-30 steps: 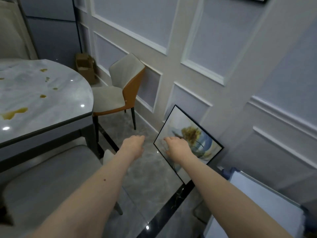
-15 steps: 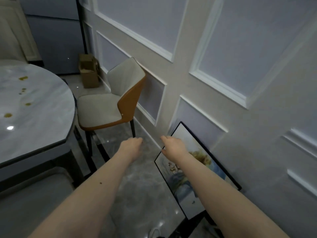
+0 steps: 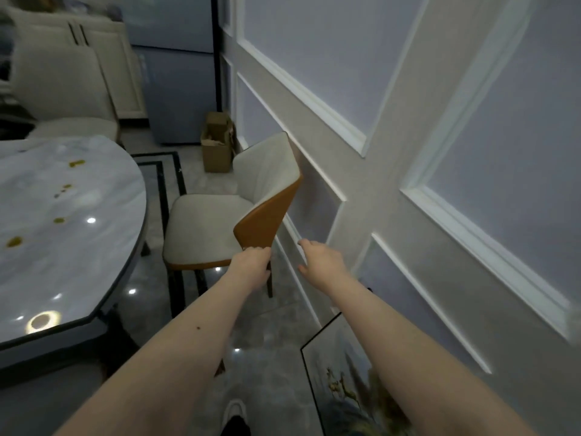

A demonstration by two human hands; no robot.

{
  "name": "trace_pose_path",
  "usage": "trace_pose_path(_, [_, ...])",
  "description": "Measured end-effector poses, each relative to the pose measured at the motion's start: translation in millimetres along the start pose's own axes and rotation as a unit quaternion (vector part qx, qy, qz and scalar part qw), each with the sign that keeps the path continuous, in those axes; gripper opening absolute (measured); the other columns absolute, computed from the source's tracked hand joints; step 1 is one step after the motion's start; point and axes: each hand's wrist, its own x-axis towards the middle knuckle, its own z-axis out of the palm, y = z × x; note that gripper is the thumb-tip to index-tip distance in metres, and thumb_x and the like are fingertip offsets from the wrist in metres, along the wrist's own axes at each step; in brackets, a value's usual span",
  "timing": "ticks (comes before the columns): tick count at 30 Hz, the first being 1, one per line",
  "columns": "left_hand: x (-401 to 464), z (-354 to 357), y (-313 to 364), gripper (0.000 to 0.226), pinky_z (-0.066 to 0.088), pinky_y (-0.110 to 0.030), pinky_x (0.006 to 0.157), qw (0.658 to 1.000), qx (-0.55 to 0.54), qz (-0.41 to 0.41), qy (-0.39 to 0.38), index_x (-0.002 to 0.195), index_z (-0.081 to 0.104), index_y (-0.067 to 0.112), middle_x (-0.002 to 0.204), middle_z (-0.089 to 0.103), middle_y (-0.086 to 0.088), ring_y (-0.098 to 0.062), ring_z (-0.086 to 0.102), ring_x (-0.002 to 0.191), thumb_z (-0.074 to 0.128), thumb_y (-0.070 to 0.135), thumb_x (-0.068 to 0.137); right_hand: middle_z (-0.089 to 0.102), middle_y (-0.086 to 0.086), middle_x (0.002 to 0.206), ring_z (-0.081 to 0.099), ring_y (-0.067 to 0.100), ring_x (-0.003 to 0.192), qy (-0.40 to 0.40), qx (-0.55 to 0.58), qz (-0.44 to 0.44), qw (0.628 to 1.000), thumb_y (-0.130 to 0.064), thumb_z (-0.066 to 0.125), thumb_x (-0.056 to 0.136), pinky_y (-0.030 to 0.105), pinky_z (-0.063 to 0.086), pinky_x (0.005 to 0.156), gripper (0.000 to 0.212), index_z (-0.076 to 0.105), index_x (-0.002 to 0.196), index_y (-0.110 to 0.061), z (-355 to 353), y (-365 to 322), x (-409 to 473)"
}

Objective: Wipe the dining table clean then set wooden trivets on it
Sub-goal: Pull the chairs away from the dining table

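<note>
Dining table [image 3: 63, 247]: marble-look top, at my left, carrying several yellow-brown spills [image 3: 14, 242] and ceiling-light reflections. No trivets in view.

My left hand [image 3: 251, 262]: held out in front of me, fingers curled loosely, holding nothing; it overlaps the lower corner of the chair back in this view, and I cannot tell whether it touches.

My right hand [image 3: 320, 262]: held out beside the left, fingers relaxed, holding nothing.

Chair [image 3: 220, 221]: 1, cream seat, orange-backed, between table and panelled wall [image 3: 408, 152].

Framed picture [image 3: 345, 382]: 1, leaning against the wall, under my right forearm.

Cardboard box [image 3: 217, 146]: on the floor beyond the chair.
</note>
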Motion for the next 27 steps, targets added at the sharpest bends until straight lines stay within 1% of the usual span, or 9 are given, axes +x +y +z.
trace_pose_path(3, [57, -10, -11, 0.033, 0.047, -0.038, 0.090, 1.000, -0.013, -0.012, 0.019, 0.124, 0.047, 0.016, 0.123, 0.055, -0.006, -0.026, 0.052, 0.113, 0.051, 0.024, 0.093, 0.053, 0.009, 0.132, 0.051, 0.027, 0.120, 0.001, -0.001, -0.003, 1.000, -0.027, 0.055, 0.093, 0.037, 0.041, 0.095, 0.048, 0.040, 0.137, -0.014, 0, 15, 61])
trace_pose_path(7, [134, -26, -33, 0.038, 0.046, -0.042, 0.094, 0.998, -0.034, -0.030, 0.037, 0.127, 0.045, 0.015, 0.127, 0.053, -0.007, -0.027, 0.051, 0.117, 0.052, 0.027, 0.093, 0.053, 0.009, 0.130, 0.052, 0.029, 0.117, -0.007, -0.003, 0.005, 1.000, -0.027, 0.053, 0.094, 0.037, 0.042, 0.091, 0.044, 0.040, 0.135, -0.013, -9, 31, 146])
trace_pose_path(11, [195, -37, -48, 0.042, 0.043, -0.036, 0.094, 0.996, -0.061, -0.050, 0.040, 0.133, 0.041, 0.013, 0.132, 0.052, -0.009, -0.029, 0.052, 0.119, 0.050, 0.026, 0.094, 0.053, 0.008, 0.130, 0.052, 0.028, 0.118, -0.002, 0.016, 0.011, 1.000, -0.029, 0.052, 0.094, 0.036, 0.043, 0.090, 0.045, 0.041, 0.135, -0.014, -16, 46, 211])
trace_pose_path(15, [255, -45, -57, 0.048, 0.043, -0.037, 0.095, 0.995, -0.075, -0.061, 0.017, 0.136, 0.038, 0.012, 0.133, 0.051, -0.010, -0.029, 0.050, 0.121, 0.053, 0.025, 0.092, 0.054, 0.009, 0.128, 0.054, 0.029, 0.115, -0.011, 0.059, 0.016, 0.998, -0.031, 0.053, 0.094, 0.039, 0.046, 0.089, 0.045, 0.042, 0.134, -0.015, -11, 60, 276])
trace_pose_path(21, [325, -39, -62, 0.054, 0.043, -0.040, 0.098, 0.992, -0.095, -0.083, -0.022, 0.135, 0.036, 0.010, 0.134, 0.047, -0.011, -0.030, 0.048, 0.122, 0.060, 0.026, 0.089, 0.048, 0.010, 0.134, 0.046, 0.029, 0.120, 0.012, 0.074, 0.018, 0.997, -0.022, 0.048, 0.094, 0.039, 0.039, 0.096, 0.047, 0.038, 0.139, -0.012, 3, 78, 354])
trace_pose_path(23, [345, -34, -62, 0.054, 0.043, -0.036, 0.096, 0.987, -0.113, -0.108, -0.044, 0.135, 0.036, 0.009, 0.134, 0.048, -0.013, -0.031, 0.048, 0.122, 0.061, 0.025, 0.089, 0.042, 0.011, 0.140, 0.043, 0.030, 0.123, 0.014, 0.098, 0.031, 0.995, -0.024, 0.051, 0.093, 0.040, 0.038, 0.100, 0.052, 0.035, 0.141, -0.011, 11, 87, 380])
trace_pose_path(25, [364, -24, -61, 0.054, 0.044, -0.021, 0.091, 0.985, -0.117, -0.103, -0.073, 0.140, 0.031, 0.007, 0.140, 0.043, -0.017, -0.032, 0.044, 0.126, 0.056, 0.020, 0.094, 0.029, 0.015, 0.149, 0.038, 0.034, 0.128, -0.005, 0.146, 0.062, 0.987, -0.024, 0.052, 0.093, 0.043, 0.037, 0.104, 0.060, 0.025, 0.146, -0.011, 18, 94, 401])
trace_pose_path(26, [375, -18, -60, 0.055, 0.044, -0.017, 0.090, 0.983, -0.125, -0.101, -0.089, 0.143, 0.028, 0.005, 0.143, 0.039, -0.018, -0.031, 0.041, 0.129, 0.053, 0.018, 0.095, 0.020, 0.017, 0.153, 0.037, 0.037, 0.130, -0.025, 0.179, 0.076, 0.981, -0.023, 0.052, 0.094, 0.043, 0.037, 0.105, 0.065, 0.018, 0.149, -0.012, 22, 96, 411])
trace_pose_path(27, [380, -14, -58, 0.060, 0.042, -0.019, 0.095, 0.982, -0.132, -0.101, -0.094, 0.144, 0.025, 0.004, 0.145, 0.037, -0.018, -0.031, 0.040, 0.130, 0.054, 0.020, 0.095, 0.012, 0.018, 0.156, 0.037, 0.039, 0.130, -0.043, 0.213, 0.088, 0.972, -0.023, 0.051, 0.095, 0.043, 0.037, 0.105, 0.070, 0.012, 0.151, -0.012, 25, 97, 418])
